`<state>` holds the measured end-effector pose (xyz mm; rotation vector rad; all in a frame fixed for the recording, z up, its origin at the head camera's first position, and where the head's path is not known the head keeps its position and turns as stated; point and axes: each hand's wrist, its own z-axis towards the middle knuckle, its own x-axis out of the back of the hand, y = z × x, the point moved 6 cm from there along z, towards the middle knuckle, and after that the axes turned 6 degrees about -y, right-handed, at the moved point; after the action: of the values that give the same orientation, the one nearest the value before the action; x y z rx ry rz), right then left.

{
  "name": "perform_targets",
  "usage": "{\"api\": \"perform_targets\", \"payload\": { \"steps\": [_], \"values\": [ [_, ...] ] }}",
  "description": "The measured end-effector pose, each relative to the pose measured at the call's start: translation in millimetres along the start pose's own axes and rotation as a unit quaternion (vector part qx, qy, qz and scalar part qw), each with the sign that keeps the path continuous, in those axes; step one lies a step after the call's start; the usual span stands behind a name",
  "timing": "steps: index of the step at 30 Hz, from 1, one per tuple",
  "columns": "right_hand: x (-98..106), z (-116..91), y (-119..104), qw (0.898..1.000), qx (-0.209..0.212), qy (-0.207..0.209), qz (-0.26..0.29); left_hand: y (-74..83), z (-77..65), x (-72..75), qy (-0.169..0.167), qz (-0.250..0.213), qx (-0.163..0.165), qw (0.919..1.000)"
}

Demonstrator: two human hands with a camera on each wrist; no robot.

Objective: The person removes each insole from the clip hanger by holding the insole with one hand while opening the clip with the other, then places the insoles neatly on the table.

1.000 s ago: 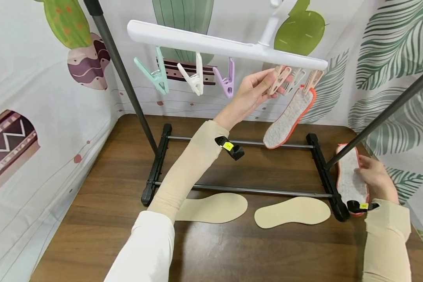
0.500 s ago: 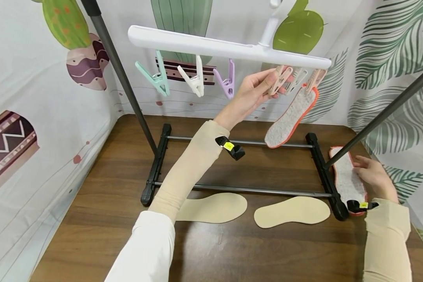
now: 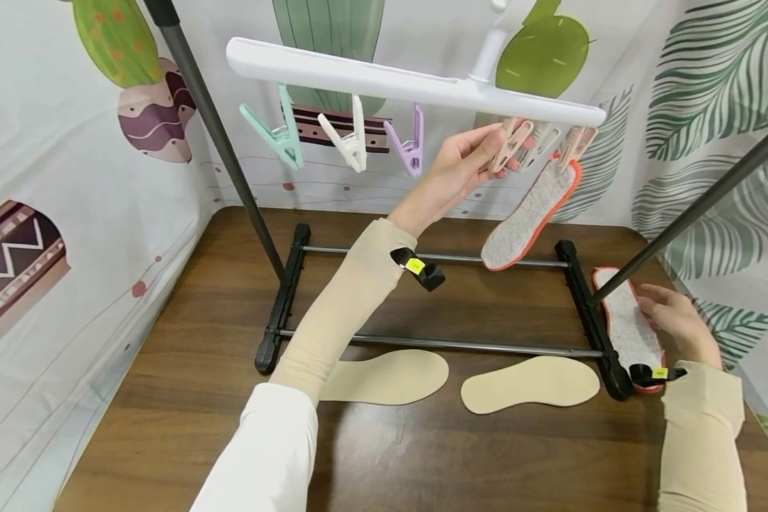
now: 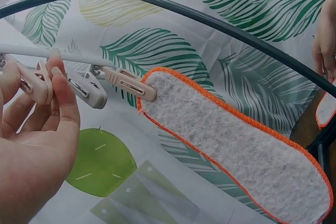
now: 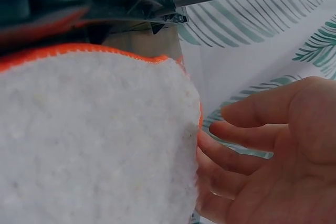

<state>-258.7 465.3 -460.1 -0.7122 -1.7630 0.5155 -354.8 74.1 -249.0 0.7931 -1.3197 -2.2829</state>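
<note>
My left hand (image 3: 464, 167) pinches a beige clothes peg (image 3: 510, 146) that hangs under the white hanger bar (image 3: 384, 75). Right of it hang a grey peg (image 4: 88, 90) and another beige peg (image 4: 131, 84), which is clipped on the end of a grey felt insole (image 4: 231, 140) with orange edging. That insole hangs at a slant. At the table's right side, my right hand (image 3: 678, 323) has its fingers loosely bent at the long edge of a second felt insole (image 3: 630, 323). In the right wrist view, the fingertips (image 5: 207, 142) meet that insole's edge.
Mint (image 3: 281, 135), white (image 3: 352, 139) and purple (image 3: 411, 146) pegs hang at the bar's left. Two cream insoles (image 3: 531, 385) lie in front of the rack's base (image 3: 448, 345). Slanted dark poles (image 3: 224, 146) rise on both sides, the right one passing over the second felt insole.
The far end of the felt insole on the table has swung left, and my right fingers have followed slightly. The bar has swayed a little; my left hand keeps its pinch on the peg.
</note>
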Motion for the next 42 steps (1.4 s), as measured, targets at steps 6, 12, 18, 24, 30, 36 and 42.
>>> {"api": "perform_targets", "payload": {
  "steps": [6,12,18,24,30,36,42],
  "values": [
    [-2,-1,1,1.0,-0.001,-0.004,0.007,-0.1,-0.9,-1.2,-0.008,-0.003,-0.006,0.9999],
    [-2,-1,5,1.0,0.0,-0.006,0.024,-1.2,-1.4,-1.3,-0.006,0.003,-0.002,1.0],
    [-3,1,8,0.999,0.0,-0.024,0.046,-2.7,-1.8,-1.7,-0.008,0.005,-0.003,0.9999],
    [-1,-3,7,0.995,0.008,0.028,0.099,-1.4,-1.1,-2.1,-0.009,0.007,-0.006,0.9999],
    [18,-18,7,0.904,0.002,0.248,0.348,-0.9,-1.4,-2.3,-0.007,0.004,-0.006,0.9999],
    [28,-30,0,0.829,-0.023,0.36,0.427,-0.5,-1.3,-2.1,0.004,-0.005,0.0,1.0],
    [28,-34,-5,0.809,0.004,0.383,0.446,-0.5,-1.6,-2.4,0.013,-0.014,0.008,0.9998]
  ]
}}
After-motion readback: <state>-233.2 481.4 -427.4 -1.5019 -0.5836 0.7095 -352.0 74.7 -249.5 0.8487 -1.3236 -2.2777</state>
